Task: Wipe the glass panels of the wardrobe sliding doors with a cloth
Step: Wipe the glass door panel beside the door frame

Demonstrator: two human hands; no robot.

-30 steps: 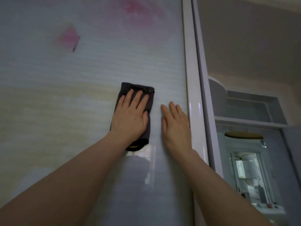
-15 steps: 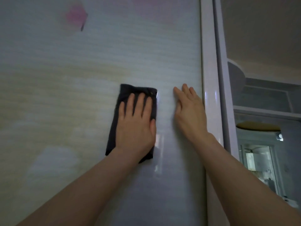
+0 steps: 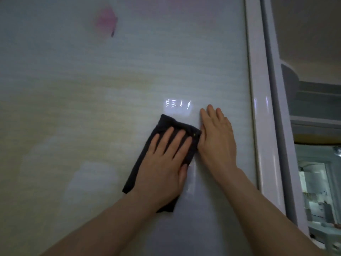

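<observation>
So left hand presses flat, fingers straight, on the dark cloth, hiding its middle, while right hand rests open on the glass, holding nothing.

Head camera (the sole view) faces the glass panel closely, tilted upward.

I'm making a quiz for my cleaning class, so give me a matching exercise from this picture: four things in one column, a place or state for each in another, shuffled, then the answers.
Things:
1. left hand
2. right hand
3. dark cloth
4. pink patch

Places or states:
A. flat on the bare glass panel, beside the white door frame
B. high on the panel, upper left
C. pressed flat on the cloth
D. spread against the glass under a palm

Pairs: 1-C, 2-A, 3-D, 4-B
</observation>
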